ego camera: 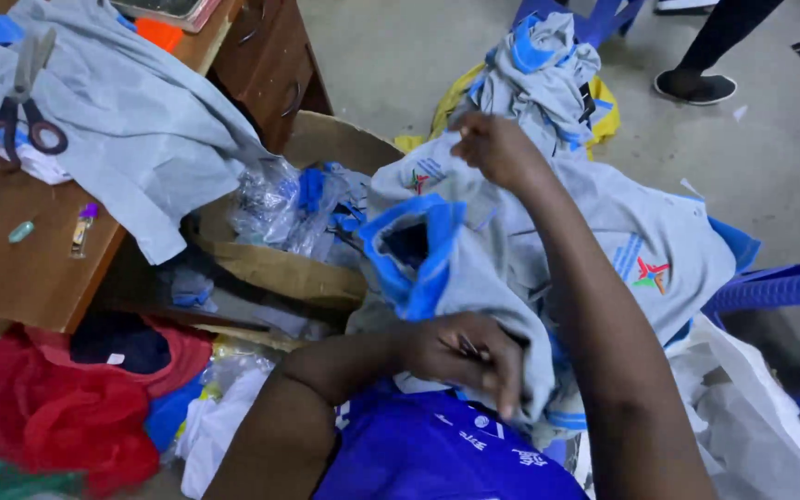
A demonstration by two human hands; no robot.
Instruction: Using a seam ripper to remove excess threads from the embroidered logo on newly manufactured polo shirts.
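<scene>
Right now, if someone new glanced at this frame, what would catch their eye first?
First the grey shirt with blue collar at centre, gripped by the left hand low down and the right hand higher up. Next the red-handled scissors lying on grey cloth on the wooden table at upper left. Then the red fabric heap on the floor at lower left.

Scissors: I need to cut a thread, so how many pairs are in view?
1. The scissors with reddish handles lie on a grey shirt on the wooden table, upper left. More could be hidden under the clothes.
</scene>
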